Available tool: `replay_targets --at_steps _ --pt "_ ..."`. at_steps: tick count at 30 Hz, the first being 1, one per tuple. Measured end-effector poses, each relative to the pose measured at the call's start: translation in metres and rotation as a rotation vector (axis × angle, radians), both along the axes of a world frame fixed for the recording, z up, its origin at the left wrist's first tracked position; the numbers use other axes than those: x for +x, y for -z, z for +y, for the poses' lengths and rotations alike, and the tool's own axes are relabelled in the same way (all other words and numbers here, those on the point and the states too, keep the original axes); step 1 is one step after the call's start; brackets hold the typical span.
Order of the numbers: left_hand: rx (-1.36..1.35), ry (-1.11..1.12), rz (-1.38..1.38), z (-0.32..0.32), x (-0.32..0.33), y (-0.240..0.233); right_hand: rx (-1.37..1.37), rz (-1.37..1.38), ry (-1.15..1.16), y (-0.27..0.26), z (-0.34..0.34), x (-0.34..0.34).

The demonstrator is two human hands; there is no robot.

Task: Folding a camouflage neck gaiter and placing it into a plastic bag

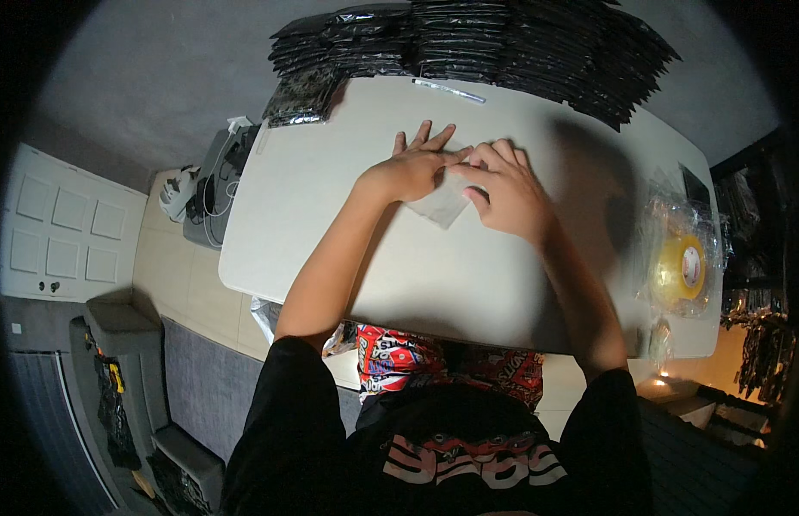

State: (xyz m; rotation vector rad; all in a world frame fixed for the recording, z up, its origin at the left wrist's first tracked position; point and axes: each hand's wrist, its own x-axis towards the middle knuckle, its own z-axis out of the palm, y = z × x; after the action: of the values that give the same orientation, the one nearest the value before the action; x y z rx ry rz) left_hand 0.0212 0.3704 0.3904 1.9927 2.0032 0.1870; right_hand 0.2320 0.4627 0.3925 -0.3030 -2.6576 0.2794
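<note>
A small, flat, translucent sheet, perhaps a plastic bag (441, 203), lies on the white table (296, 193) under both hands. My left hand (409, 169) rests on its upper left part with the fingers spread, the index finger pointing toward the other hand. My right hand (506, 187) touches the sheet's upper right edge with bent fingers, thumb and index finger apart; whether it pinches the edge is hard to see. The fingertips of both hands nearly meet. Beyond them lies a pen (449, 90).
Stacks of black plastic packages (464, 45) line the far edge, with a smaller pile (301, 100) at the far left. A roll of clear tape (680, 267) lies on clear plastic wrappers (651, 226) at the right. A grey case with a white cable (212, 193) stands beyond the left edge.
</note>
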Motion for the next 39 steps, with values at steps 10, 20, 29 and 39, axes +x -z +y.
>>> replay_targets --at_steps 10,20,29,39 --pt "-0.043 -0.004 -0.005 0.000 -0.001 -0.001 -0.027 0.081 -0.055 -0.003 0.000 0.001" --pt "-0.034 0.034 -0.039 0.002 -0.001 -0.003 0.014 0.061 -0.068 -0.001 0.001 -0.003" --pt "-0.033 0.010 -0.027 0.003 -0.004 0.004 0.016 0.065 -0.078 0.002 0.001 -0.005" --pt "0.085 0.034 -0.049 0.009 -0.011 0.014 0.004 0.112 -0.165 -0.007 0.001 0.014"
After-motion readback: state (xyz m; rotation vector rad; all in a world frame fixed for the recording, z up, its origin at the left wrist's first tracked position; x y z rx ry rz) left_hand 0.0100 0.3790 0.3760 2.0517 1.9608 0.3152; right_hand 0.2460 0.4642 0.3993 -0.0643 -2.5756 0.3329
